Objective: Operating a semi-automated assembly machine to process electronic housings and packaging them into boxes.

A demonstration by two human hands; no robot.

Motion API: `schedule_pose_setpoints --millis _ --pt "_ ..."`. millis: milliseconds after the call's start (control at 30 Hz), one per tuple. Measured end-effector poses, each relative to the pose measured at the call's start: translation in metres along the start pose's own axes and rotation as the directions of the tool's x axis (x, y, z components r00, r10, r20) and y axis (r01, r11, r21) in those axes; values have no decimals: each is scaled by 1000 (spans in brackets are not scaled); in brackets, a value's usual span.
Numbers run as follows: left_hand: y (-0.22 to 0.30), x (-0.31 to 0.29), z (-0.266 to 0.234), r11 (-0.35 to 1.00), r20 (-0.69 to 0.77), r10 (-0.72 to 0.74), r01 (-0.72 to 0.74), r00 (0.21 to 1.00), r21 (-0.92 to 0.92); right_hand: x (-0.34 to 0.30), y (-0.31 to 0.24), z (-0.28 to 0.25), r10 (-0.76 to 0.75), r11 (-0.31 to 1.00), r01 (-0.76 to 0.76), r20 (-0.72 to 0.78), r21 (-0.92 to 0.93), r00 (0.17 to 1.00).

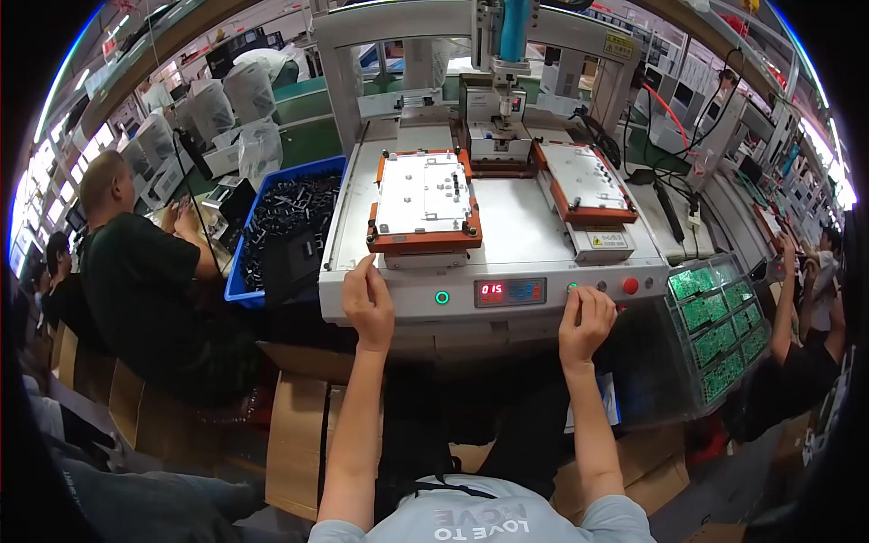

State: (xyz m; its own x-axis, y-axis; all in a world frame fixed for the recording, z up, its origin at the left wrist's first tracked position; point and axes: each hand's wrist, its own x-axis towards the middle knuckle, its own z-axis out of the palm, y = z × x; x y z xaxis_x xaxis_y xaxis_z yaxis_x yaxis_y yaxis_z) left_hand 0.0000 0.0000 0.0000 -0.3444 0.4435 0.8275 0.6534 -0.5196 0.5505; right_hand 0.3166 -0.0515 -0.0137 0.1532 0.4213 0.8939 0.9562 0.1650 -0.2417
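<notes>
A white-and-grey bench machine stands before me, its front panel (414, 301) facing me. My left hand (368, 306) is closed, fingers curled and tips just below the near left corner of the left orange-framed fixture (425, 241); anything inside the fingers is hidden. A white plate (421, 195) with small clips lies in that fixture. My right hand (587, 328) has its fingers bunched, with the tips at a green-lit button (573, 287) on the panel. Behind that hand sits the right orange-framed fixture (593, 216), holding another white plate (587, 174).
The machine's tool head (504, 109) hangs between the fixtures. A red knob (630, 286) and another green-lit button (443, 297) flank the display (510, 291). Left stands a blue bin (240, 288) of small black parts; right, a tray of green circuit boards (715, 344). A co-worker (149, 262) sits at left.
</notes>
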Motion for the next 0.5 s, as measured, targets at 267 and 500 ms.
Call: schedule_pose_setpoints --millis 267,500 --pt "-2 4 1 999 -12 33 -33 999 -21 64 -92 43 195 724 -363 331 587 924" --pt "-3 3 1 996 0 77 -77 997 32 153 -91 152 247 683 -639 710 355 659"
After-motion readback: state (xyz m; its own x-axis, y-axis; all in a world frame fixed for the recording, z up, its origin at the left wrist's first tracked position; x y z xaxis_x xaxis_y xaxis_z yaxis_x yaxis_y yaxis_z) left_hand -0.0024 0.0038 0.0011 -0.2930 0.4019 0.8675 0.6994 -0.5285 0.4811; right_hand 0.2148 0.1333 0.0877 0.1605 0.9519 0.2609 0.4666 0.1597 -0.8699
